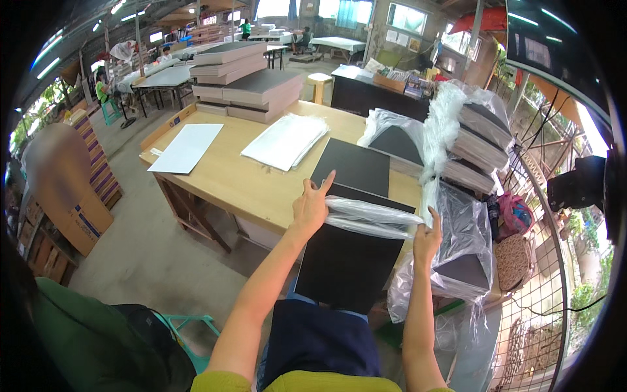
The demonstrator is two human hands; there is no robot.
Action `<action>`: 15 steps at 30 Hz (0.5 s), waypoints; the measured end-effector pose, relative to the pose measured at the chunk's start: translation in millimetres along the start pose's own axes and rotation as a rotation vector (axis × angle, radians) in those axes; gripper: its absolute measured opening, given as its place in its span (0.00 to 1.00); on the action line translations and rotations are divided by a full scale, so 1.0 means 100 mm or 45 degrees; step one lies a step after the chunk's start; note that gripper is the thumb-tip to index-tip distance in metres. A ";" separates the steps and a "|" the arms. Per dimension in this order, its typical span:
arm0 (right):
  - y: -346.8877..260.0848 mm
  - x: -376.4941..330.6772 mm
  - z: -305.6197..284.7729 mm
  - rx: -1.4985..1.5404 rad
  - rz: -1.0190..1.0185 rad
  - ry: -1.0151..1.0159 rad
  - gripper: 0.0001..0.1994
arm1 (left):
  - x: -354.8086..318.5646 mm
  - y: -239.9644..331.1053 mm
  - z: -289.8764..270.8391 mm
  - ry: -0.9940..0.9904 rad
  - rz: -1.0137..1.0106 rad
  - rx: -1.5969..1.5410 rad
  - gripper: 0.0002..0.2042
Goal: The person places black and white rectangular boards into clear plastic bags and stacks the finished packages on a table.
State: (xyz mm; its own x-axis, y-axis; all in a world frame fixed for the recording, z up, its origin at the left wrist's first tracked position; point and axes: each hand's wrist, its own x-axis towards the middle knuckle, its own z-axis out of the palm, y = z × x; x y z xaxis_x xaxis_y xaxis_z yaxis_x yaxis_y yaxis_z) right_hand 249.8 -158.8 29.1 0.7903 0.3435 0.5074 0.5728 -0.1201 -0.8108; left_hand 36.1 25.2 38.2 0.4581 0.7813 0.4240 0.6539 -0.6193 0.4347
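A clear plastic bag (369, 219) is stretched as a gathered band between my two hands, crossing over a black board (349, 264). My left hand (310, 206) grips the bag's left end, with a finger pointing up and away. The bag's right end is in my right hand (427, 238), whose fingers are closed around the plastic. The board's near end reaches over the table's front edge toward my lap. Beyond the bag lies another black board (353, 164), flat on the table. How far the bag covers the near board is hard to tell.
A white stack of plastic sheets (287, 140) and a pale board (187, 148) lie on the wooden table (245, 189). Thick board stacks (251, 88) stand behind. Plastic-wrapped black boards (480, 130) crowd the right side. A person's green sleeve (85, 333) is close at left.
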 end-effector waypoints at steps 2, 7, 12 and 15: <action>0.13 0.16 0.06 -0.225 0.021 -0.163 0.22 | 0.02 -0.09 0.13 0.005 0.032 0.102 0.33; 0.09 0.05 -0.11 -0.030 -0.059 -0.178 0.20 | -0.29 0.00 -0.21 0.234 0.166 0.022 0.30; -0.07 -0.10 -0.32 0.143 -0.278 -0.038 0.09 | -0.44 0.00 -0.69 0.203 0.209 -0.340 0.21; -0.18 -0.14 -0.47 0.131 -0.243 -0.113 0.05 | -0.34 -0.13 -0.90 -0.031 0.216 -0.569 0.13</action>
State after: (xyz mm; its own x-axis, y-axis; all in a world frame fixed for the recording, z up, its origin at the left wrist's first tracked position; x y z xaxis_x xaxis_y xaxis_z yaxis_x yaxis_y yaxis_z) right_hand 238.1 -205.3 50.4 0.6450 0.4317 0.6306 0.6814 0.0487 -0.7303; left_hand -42.1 -0.4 89.4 0.5537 0.6643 0.5021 0.2479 -0.7071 0.6623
